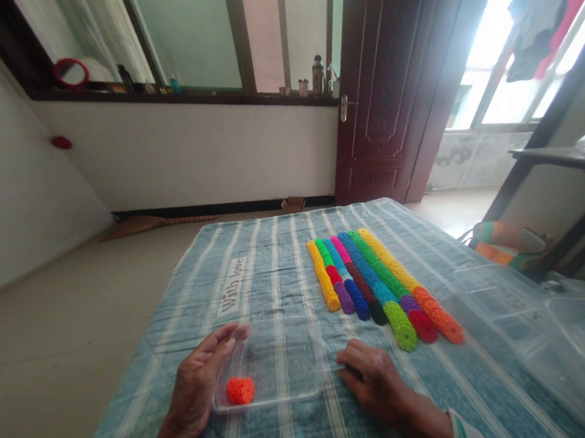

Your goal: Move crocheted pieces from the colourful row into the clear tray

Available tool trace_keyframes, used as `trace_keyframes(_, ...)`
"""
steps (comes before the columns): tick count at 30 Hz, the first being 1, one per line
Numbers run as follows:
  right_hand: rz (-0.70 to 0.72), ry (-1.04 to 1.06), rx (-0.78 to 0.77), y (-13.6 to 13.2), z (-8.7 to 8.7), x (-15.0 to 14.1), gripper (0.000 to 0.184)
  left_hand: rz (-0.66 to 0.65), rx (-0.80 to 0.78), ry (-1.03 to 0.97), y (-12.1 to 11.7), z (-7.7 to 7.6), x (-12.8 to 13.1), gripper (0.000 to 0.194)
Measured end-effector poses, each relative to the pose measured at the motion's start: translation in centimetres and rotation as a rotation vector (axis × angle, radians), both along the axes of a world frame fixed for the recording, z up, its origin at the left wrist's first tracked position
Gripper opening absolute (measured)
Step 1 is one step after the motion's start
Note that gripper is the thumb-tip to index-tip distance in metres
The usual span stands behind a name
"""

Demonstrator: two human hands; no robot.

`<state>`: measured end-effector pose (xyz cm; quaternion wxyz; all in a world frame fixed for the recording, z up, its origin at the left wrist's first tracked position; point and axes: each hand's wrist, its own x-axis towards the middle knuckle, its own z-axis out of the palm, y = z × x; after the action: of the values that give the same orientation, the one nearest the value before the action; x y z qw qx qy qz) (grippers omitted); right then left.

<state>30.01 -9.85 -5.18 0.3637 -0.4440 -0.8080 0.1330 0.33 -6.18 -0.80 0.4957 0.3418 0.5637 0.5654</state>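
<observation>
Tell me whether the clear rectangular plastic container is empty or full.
Neither: the clear rectangular plastic container holds a small bright orange lump in its near left corner; blue striped cloth shows through the rest.

And here we see the surface [286,266] dressed in muted blue with pale stripes running toward its far edge, dark "With love" lettering on a pale panel [234,286] left of centre. Right of it, our rainbow of rods! From the left: a solid yellow rod [322,275]; green, red, purple on the second rod [333,274]; light blue, paler blue, deep blue on the third rod [357,299]; pink, dark brown, black on the fourth rod [359,278]; blue, lighter blue, lime on the fifth rod [369,274]; green, purple, red on the sixth rod [382,271]; yellow, orange on the seventh rod [388,260]. Nearer us, a bright orange piece [240,391] glows through a colourless clear box [285,401].
</observation>
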Motion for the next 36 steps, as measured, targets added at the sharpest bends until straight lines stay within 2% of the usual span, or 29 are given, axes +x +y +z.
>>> trace_keyframes(17,0.005,-0.011,-0.002,-0.09,-0.14,0.23,0.011,0.002,0.006,0.005,-0.12,0.20,0.31,0.049)
trace_keyframes(36,0.027,-0.006,-0.021,-0.43,-0.07,0.49,0.010,-0.029,0.046,-0.015,-0.42,-0.26,0.61,0.048)
